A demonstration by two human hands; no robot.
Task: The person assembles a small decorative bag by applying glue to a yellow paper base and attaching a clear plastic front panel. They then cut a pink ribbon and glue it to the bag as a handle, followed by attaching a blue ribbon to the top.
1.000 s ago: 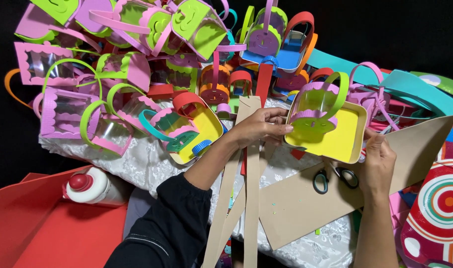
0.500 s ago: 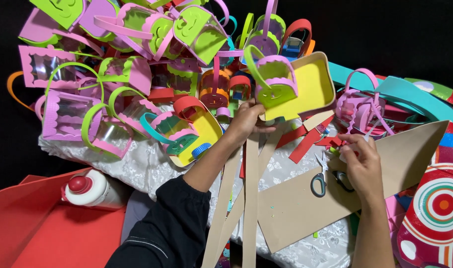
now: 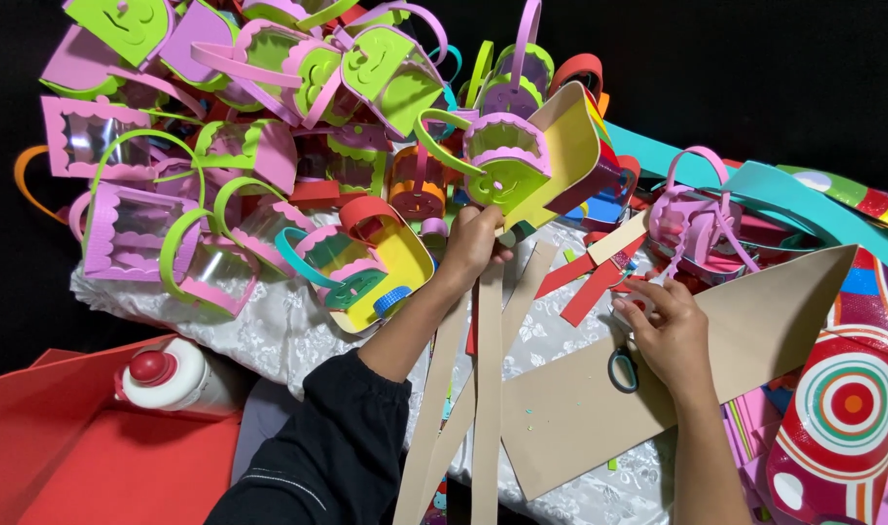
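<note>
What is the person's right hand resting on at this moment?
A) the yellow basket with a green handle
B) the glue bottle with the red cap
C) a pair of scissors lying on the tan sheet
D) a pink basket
C: the right hand lies over the scissors, whose dark loop shows on the tan sheet, far from the glue bottle.

Work surface: table covered with a white embossed cloth (image 3: 269,326). Directly on it: a heap of foam baskets (image 3: 269,146) across the far side, a large tan sheet (image 3: 716,360) with scissors (image 3: 622,369) on top at right, long tan strips (image 3: 483,389) hanging over the near edge. A white glue bottle (image 3: 172,374) with a red cap lies at the left edge, beside red sheets (image 3: 84,457).
</note>
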